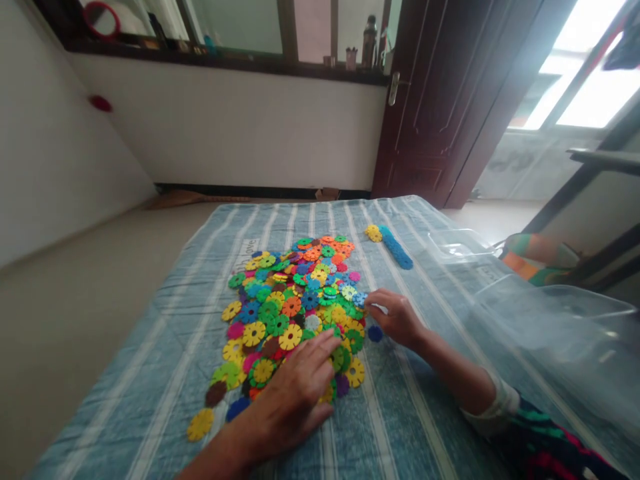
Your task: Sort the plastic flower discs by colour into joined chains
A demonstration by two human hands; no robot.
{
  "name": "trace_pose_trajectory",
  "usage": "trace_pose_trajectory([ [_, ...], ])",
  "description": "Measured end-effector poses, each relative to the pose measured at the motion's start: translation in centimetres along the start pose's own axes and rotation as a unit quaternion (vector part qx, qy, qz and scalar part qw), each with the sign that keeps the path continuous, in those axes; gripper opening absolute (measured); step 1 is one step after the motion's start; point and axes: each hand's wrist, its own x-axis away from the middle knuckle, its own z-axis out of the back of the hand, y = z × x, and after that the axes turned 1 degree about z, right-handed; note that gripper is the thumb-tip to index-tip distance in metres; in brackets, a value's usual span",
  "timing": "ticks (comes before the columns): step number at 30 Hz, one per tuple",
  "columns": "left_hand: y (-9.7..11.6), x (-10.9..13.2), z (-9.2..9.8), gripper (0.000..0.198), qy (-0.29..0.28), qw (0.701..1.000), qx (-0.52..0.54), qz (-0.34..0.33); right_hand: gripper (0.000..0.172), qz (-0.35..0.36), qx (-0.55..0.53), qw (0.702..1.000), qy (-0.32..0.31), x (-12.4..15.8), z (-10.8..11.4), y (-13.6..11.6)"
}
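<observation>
A heap of flat, flower-shaped plastic discs (295, 303) in many colours lies on a blue striped cloth (400, 413). My left hand (295, 390) reaches in from the bottom edge and rests palm down on the near side of the heap, fingers stretched out flat over the discs and holding nothing. My right hand is out of view. A smaller hand (395, 317) of another person, in a colourful striped sleeve (540, 440), comes from the right and pinches a pale blue disc (360, 298) at the heap's right edge. A single blue disc (375, 333) lies just below it.
A joined row of blue discs with a yellow end (393, 245) lies at the far right of the cloth. A clear plastic tub (550, 320) and its lid (455, 243) stand to the right. A dark door (440, 100) and white walls are behind.
</observation>
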Motion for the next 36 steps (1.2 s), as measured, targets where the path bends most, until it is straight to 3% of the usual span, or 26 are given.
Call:
trace_pose_trajectory([
  [9,-1.2,-0.6,-0.4,0.022,0.076,0.994,-0.066,0.047,0.014,0.054,-0.017,0.998,-0.005,1.4,-0.3,-2.2],
  [15,-1.8,-0.6,-0.8,0.037,0.123,0.985,-0.081,0.092,0.014,0.133,-0.003,0.991,-0.017,1.9,-1.2,-4.2],
  [20,-2.6,-0.5,-1.0,0.047,0.161,0.979,-0.069,0.102,0.015,0.144,-0.004,0.989,-0.034,2.0,-1.3,-4.9],
  [25,-2.9,-0.5,-1.3,0.027,0.196,0.968,-0.069,0.139,0.015,0.136,0.000,0.990,-0.024,2.1,-1.4,-4.6],
  [36,-3.3,-0.6,-1.8,0.013,0.246,0.961,0.003,0.127,0.015,0.137,-0.012,0.990,-0.030,2.1,-1.4,-5.0],
])
